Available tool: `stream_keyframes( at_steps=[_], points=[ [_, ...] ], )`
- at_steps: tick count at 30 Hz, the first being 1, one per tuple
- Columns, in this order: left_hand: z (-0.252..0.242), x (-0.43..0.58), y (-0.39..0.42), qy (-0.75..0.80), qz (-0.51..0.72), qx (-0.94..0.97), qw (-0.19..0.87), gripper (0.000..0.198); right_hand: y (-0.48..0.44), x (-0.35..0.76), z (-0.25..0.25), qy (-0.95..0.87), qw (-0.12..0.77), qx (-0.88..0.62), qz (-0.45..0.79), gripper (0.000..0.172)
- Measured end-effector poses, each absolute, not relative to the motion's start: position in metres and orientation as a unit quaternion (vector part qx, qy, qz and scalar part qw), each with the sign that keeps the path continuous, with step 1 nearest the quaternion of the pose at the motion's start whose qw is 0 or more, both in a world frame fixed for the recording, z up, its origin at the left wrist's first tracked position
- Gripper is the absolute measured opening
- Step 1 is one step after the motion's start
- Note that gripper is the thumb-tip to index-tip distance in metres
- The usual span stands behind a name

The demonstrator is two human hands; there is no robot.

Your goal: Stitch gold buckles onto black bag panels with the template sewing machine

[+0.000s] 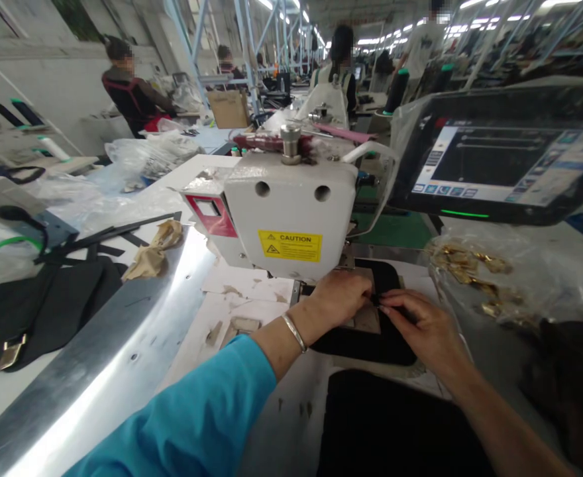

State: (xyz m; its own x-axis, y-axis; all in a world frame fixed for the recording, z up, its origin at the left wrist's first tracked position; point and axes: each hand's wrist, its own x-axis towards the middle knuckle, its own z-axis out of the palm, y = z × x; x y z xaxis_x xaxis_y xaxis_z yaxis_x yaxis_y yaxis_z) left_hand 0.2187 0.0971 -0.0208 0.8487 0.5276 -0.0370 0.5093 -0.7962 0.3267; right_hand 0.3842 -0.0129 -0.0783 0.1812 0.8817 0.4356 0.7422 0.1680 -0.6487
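Two hands [344, 298]; black panel [366, 346] beneath

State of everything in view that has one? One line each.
Left hand: fingers curled, grip hidden
Right hand: pinching small black piece
Black panel: flat, partly covered by hands
Machine head: running or stopped, can't tell
Display: on
Green light bar: lit
Brown paper: crumpled
Ceiling lights: on

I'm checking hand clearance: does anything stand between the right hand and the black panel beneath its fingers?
No visible obstacle: the right hand has its fingers over the black panel, and the sewing machine head stands beyond them.
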Motion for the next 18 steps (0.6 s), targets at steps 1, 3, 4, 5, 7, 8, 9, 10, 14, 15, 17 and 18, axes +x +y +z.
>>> stream_keyframes(
  at_steps=[1,3,4,5,7,8,9,10,14,15,17,18],
  points=[
    [-0.021,0.221,0.098,0.276,0.025,0.946,0.165,0.013,-0.012,0.384,-0.077,-0.634,0.428,-0.64,0.079,0.013],
    [-0.021,0.224,0.102,0.277,0.018,0.946,0.167,0.013,-0.012,0.382,-0.076,-0.634,0.427,-0.64,0.077,0.013],
    [-0.022,0.226,0.103,0.275,0.014,0.946,0.168,0.011,-0.012,0.382,-0.075,-0.634,0.426,-0.641,0.077,0.012],
    [-0.022,0.228,0.105,0.273,0.011,0.947,0.168,0.01,-0.012,0.382,-0.074,-0.634,0.424,-0.642,0.079,0.012],
    [-0.023,0.231,0.107,0.271,0.008,0.948,0.164,0.009,-0.012,0.381,-0.073,-0.636,0.421,-0.642,0.082,0.012],
    [-0.023,0.233,0.108,0.27,0.008,0.949,0.161,0.009,-0.012,0.381,-0.072,-0.636,0.421,-0.641,0.084,0.012],
    [-0.023,0.234,0.108,0.27,0.008,0.95,0.157,0.009,-0.012,0.381,-0.072,-0.636,0.422,-0.64,0.083,0.012],
    [-0.023,0.234,0.108,0.269,0.006,0.951,0.153,0.01,-0.012,0.382,-0.072,-0.636,0.423,-0.64,0.081,0.012],
    [-0.023,0.23,0.109,0.263,-0.003,0.954,0.142,0.008,-0.013,0.381,-0.072,-0.638,0.427,-0.637,0.071,0.012],
    [-0.023,0.229,0.109,0.262,-0.005,0.955,0.138,0.008,-0.013,0.381,-0.072,-0.641,0.428,-0.633,0.07,0.012],
    [-0.022,0.225,0.107,0.264,-0.006,0.956,0.128,0.011,-0.014,0.381,-0.073,-0.646,0.429,-0.628,0.066,0.013],
    [-0.02,0.223,0.105,0.266,-0.006,0.956,0.123,0.013,-0.014,0.381,-0.074,-0.647,0.429,-0.627,0.065,0.013]
  ],
)
